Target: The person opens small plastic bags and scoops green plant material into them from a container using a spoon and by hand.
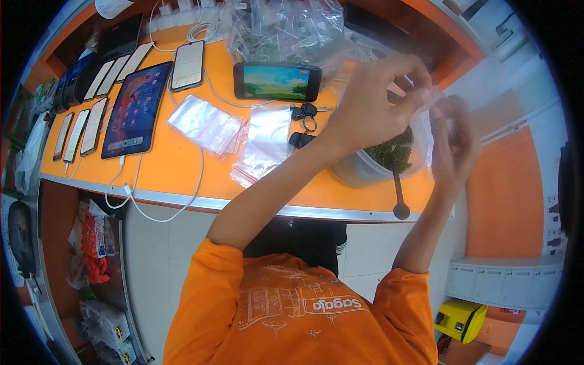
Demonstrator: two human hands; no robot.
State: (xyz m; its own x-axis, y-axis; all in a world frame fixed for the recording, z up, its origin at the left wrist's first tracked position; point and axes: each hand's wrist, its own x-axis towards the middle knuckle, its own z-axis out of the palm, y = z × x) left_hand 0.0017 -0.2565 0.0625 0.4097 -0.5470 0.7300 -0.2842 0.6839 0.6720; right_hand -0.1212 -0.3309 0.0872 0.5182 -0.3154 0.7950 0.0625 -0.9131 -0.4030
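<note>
At two o'clock, left hand (389,100) and right hand (455,143) pinch a clear bag (431,142) by the tub (354,173), greens (389,153) left inside; filled bags (286,33) heap at twelve, flat bags (264,143) at eleven: midway, seemingly!

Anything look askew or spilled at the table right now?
One thing: a white cable droops over the table's front edge, where it could snag. I see no spill beside the tub, as far as it shows.

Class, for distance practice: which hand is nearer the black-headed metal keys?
Left. In the picture, the left hand is right of the keys; the right hand, farther right.
</note>
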